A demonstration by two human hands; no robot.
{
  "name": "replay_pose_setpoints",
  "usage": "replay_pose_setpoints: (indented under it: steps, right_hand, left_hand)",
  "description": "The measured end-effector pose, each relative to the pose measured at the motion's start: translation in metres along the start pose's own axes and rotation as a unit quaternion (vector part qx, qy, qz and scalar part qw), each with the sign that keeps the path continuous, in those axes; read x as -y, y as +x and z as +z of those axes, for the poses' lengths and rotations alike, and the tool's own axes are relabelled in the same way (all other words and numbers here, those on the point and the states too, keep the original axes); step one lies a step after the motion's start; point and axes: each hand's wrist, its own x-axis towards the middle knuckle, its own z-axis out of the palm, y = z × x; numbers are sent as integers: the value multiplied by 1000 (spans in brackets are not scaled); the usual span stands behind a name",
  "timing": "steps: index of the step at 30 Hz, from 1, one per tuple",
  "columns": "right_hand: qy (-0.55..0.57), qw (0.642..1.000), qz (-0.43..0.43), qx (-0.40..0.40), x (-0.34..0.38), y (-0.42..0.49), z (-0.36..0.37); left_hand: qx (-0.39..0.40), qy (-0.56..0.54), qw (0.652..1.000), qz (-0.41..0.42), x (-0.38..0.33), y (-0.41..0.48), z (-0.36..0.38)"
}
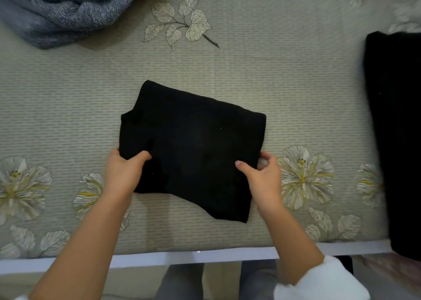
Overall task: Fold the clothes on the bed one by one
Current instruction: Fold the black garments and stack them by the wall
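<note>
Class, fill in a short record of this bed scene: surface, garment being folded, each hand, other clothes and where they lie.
surface: bed cover, pale green with flower print
garment being folded: black garment, folded, at the centre
left hand: grips its near left edge, thumb on top
right hand: grips its near right edge
other clothes: blue-grey knit, crumpled, far left; black cloth, right edge

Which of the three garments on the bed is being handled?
The folded black garment in the middle: left hand and right hand grip its sides. The blue-grey knit, far left, and the second black garment at the right edge lie untouched.
</note>
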Motion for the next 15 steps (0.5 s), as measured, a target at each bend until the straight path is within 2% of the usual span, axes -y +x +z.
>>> replay_pose_setpoints:
  steps: [2,3,5,11,15]
  right_hand:
    - [75,991,63,89,9,5,-16]
    - [95,985,72,123,13,7,-26]
    - [108,983,54,139,20,11,-50]
    - [132,989,-23,67,36,17,-157]
    - [167,982,-87,-6,49,11,-244]
  left_hand:
    - [17,-61,997,-33,-9,-17,5]
    - [16,-67,997,-24,-14,-26,10]
    - [17,-53,998,18,-24,-47,26]
    - [101,-21,987,125,-65,-109,116]
    - [184,-6,963,197,-101,-162,188]
